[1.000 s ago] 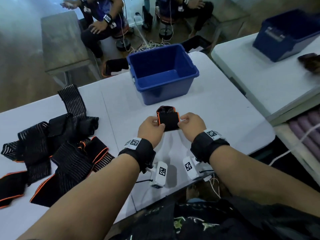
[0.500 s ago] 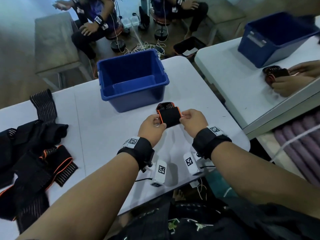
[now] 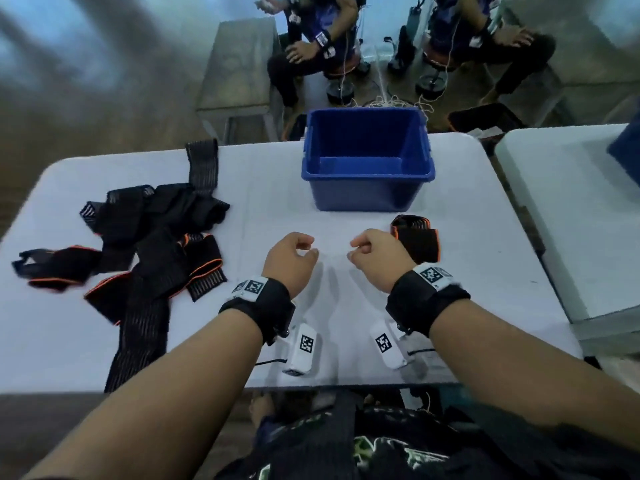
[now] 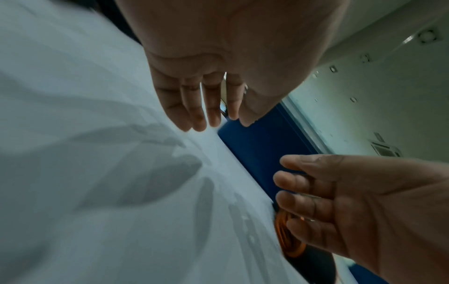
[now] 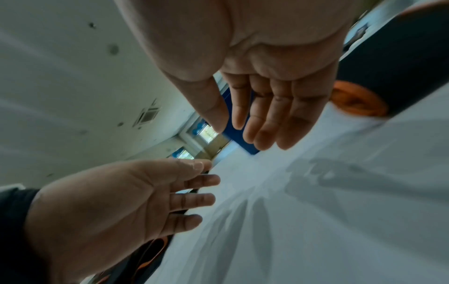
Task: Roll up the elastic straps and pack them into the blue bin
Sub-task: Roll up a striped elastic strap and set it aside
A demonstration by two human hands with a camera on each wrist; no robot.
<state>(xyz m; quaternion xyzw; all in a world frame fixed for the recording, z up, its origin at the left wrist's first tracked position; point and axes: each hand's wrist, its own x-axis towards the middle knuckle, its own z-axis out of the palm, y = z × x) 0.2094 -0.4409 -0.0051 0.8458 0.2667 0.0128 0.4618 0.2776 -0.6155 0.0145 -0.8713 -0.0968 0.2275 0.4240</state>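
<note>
A rolled black strap with orange edging [image 3: 417, 237] lies on the white table [image 3: 346, 220], just right of my right hand [image 3: 356, 252] and in front of the blue bin [image 3: 367, 199]. The bin's inside looks bare. My left hand [image 3: 308, 249] hovers a little to the left, its fingers loosely curled and holding nothing. The wrist views show both palms relaxed: the left hand [image 4: 218, 119], the right hand [image 5: 239, 123], with the roll [image 5: 388, 67] beside the right palm. A heap of unrolled black straps [image 3: 149, 244] lies at the table's left.
A second white table [image 3: 571, 202] stands to the right with a gap between. Two seated people [image 3: 311, 46] are beyond the far edge, with cables on the floor. The table's front edge is near my forearms.
Both hands have let go of the rolled strap and drawn apart. The roll now lies on the table to the right of my right hand.
</note>
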